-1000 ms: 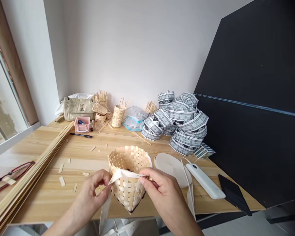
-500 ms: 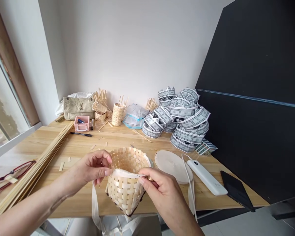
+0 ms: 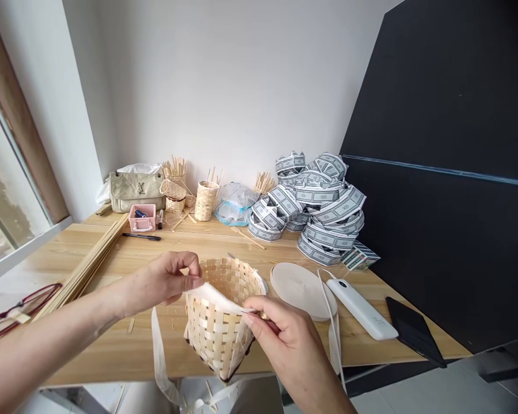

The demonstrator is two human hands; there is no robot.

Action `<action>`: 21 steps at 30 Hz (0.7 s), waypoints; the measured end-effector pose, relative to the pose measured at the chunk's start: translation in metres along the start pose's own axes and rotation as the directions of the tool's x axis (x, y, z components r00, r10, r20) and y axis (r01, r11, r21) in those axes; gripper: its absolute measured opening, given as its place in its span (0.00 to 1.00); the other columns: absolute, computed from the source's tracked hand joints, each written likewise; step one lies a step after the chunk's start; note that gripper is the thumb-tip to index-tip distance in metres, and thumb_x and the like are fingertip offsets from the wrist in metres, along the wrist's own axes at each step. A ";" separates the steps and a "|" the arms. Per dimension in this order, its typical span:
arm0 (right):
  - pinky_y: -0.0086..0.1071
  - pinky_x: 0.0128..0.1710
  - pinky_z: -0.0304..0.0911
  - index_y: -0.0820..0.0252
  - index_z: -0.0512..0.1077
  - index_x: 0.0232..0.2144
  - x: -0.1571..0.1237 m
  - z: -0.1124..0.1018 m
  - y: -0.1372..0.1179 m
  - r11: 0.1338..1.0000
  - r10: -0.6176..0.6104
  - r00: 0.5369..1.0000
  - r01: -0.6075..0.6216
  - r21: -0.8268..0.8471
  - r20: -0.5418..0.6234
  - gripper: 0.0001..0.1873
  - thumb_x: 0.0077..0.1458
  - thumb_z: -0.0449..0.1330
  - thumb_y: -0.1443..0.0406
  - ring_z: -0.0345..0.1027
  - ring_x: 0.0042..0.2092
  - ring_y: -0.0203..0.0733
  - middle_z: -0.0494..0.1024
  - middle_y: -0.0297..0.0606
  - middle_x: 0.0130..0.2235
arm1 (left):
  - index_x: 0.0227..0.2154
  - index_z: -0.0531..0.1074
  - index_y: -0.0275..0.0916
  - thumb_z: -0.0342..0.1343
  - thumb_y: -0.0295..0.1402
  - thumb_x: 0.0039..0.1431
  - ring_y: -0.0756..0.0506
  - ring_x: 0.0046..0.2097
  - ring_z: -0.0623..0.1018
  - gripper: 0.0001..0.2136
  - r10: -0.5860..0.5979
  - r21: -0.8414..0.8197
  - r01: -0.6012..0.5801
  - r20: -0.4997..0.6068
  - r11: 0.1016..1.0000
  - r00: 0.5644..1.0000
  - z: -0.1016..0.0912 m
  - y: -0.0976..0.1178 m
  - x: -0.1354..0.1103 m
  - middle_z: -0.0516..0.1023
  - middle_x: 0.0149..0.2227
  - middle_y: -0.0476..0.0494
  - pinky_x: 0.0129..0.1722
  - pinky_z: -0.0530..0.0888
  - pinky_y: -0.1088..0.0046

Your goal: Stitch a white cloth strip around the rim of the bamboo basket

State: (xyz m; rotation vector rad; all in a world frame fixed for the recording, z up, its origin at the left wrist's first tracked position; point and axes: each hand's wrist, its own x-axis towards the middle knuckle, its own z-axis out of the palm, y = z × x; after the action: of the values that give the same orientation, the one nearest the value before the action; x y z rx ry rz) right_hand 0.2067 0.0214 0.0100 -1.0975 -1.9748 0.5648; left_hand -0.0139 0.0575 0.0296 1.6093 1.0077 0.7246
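- Hands both closed in tight pinches: the left hand (image 3: pixel 166 280) holds a white fabric strip (image 3: pixel 211 297) up off the basket's rim, taut, while the right hand (image 3: pixel 282 339) pinches its other end against the rim.
- Woven bamboo basket (image 3: pixel 216 329) sits tilted between them, apparently above the worktop (image 3: pixel 103 356), carried by that grip.
- White strap (image 3: pixel 157 356) dangles left of the basket, clear of the hands.
- Round pale board (image 3: pixel 302 290) and white power bank (image 3: pixel 362 309) lie off to the right, outside the hands' working space.
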 end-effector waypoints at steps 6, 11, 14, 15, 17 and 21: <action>0.23 0.23 0.49 0.60 0.64 0.21 -0.001 0.002 0.000 0.998 0.030 1.000 -0.029 0.061 -0.006 0.09 0.52 0.50 0.69 0.53 0.24 0.31 0.61 0.29 0.21 | 0.21 0.58 0.37 0.60 0.35 0.45 0.56 0.23 0.60 0.14 0.056 -0.130 -0.051 0.037 0.990 0.998 -0.002 -0.010 0.010 0.63 0.20 0.56 0.22 0.54 0.81; 0.23 0.22 0.48 0.61 0.64 0.21 -0.001 0.004 0.002 0.996 0.034 0.999 -0.033 0.077 -0.016 0.09 0.51 0.50 0.68 0.53 0.23 0.31 0.60 0.29 0.20 | 0.25 0.66 0.35 0.57 0.32 0.47 0.55 0.25 0.62 0.07 0.088 -0.027 -0.086 0.106 0.996 0.990 -0.004 -0.003 0.011 0.65 0.23 0.54 0.25 0.58 0.80; 0.23 0.22 0.49 0.61 0.65 0.22 0.000 0.004 0.002 0.997 0.031 0.999 -0.029 0.073 -0.028 0.09 0.52 0.50 0.68 0.54 0.23 0.31 0.61 0.29 0.21 | 0.25 0.71 0.33 0.55 0.34 0.49 0.54 0.26 0.64 0.08 0.057 0.121 -0.074 0.139 0.990 0.989 -0.007 0.001 0.010 0.68 0.24 0.51 0.27 0.59 0.80; 0.23 0.22 0.49 0.61 0.65 0.22 0.000 0.004 0.002 0.997 0.027 0.999 -0.025 0.069 -0.034 0.09 0.52 0.51 0.69 0.54 0.23 0.31 0.62 0.29 0.21 | 0.26 0.72 0.33 0.54 0.34 0.49 0.53 0.27 0.65 0.09 0.046 0.163 -0.069 0.137 0.984 0.989 -0.008 0.003 0.009 0.69 0.24 0.50 0.27 0.60 0.80; 0.22 0.22 0.50 0.60 0.66 0.22 -0.001 0.006 0.003 0.998 0.005 0.999 -0.002 0.056 -0.053 0.08 0.52 0.51 0.70 0.55 0.23 0.31 0.62 0.28 0.20 | 0.27 0.74 0.33 0.54 0.34 0.50 0.53 0.27 0.67 0.09 0.042 0.233 -0.072 0.131 0.970 0.990 -0.010 0.006 0.008 0.72 0.26 0.48 0.28 0.62 0.80; 0.21 0.23 0.52 0.59 0.67 0.24 -0.004 0.015 0.008 0.996 -0.088 0.983 0.091 0.008 -0.158 0.07 0.52 0.52 0.70 0.58 0.23 0.30 0.66 0.28 0.22 | 0.28 0.76 0.34 0.54 0.35 0.50 0.51 0.31 0.71 0.10 0.078 0.312 -0.121 0.147 0.943 0.986 -0.014 0.013 0.006 0.75 0.29 0.45 0.31 0.66 0.79</action>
State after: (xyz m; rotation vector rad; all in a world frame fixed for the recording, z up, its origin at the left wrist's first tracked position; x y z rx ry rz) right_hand 0.2000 0.0220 -0.0055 -1.0070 -1.8686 0.4315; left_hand -0.0196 0.0674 0.0457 1.9749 0.9883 0.5304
